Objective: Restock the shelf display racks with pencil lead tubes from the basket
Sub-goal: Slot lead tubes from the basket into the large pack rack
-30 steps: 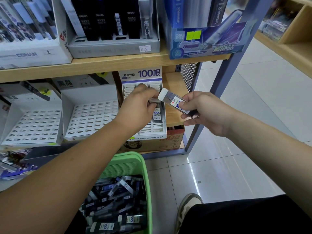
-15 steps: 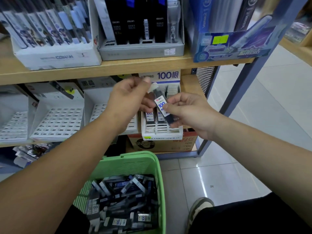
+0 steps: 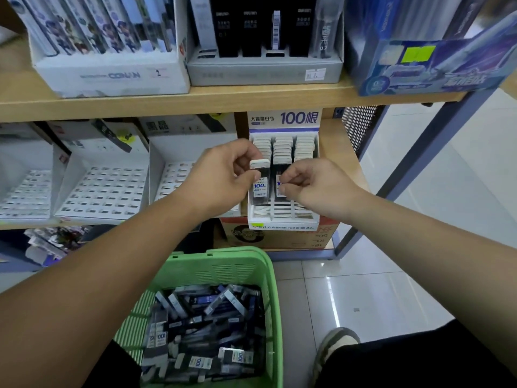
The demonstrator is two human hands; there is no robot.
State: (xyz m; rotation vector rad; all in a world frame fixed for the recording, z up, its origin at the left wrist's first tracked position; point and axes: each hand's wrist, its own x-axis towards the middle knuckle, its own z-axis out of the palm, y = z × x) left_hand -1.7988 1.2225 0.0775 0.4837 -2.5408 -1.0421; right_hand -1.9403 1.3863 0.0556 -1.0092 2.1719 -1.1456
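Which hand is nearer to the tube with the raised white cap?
Left. The left hand pinches the tube at its cap; the right hand is right of it.

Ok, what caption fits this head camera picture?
Left hand pinches a lead tube at the white rack, right hand beside, basket below.

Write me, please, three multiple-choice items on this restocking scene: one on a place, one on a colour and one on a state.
1. At which column of the display rack is the held lead tube? A left; B middle; C right.
2. What colour is the basket? A blue; B green; C red.
3. What is the left hand doing? A lying flat on the shelf; B reaching into the basket; C pinching the tube's white cap.
Answers: 1 A, the cap sits before the left stack of caps; 2 B, its rim and wall are green; 3 C, thumb and fingers close on the cap.
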